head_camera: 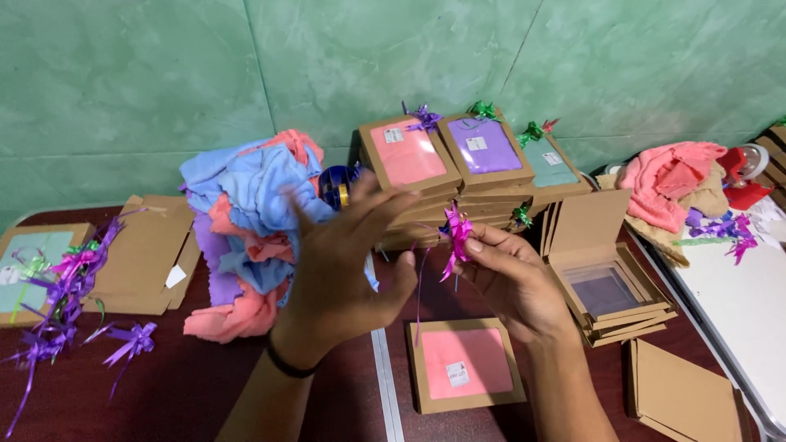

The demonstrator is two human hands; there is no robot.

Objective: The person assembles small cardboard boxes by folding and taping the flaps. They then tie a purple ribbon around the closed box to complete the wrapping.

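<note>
Magenta ribbon bow [456, 232] stands upright, pinched in the right hand [509, 278] fingertips above the pink-windowed box [465, 364] on the bench [205, 385], while the left hand [348, 262], splayed open and empty, hovers just left of it.

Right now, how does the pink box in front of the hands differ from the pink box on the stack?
The front pink box lies alone on the table and has no bow. The stacked pink box rests tilted on a pile and carries a purple bow. Both are brown cardboard with a pink window and a white label.
</note>
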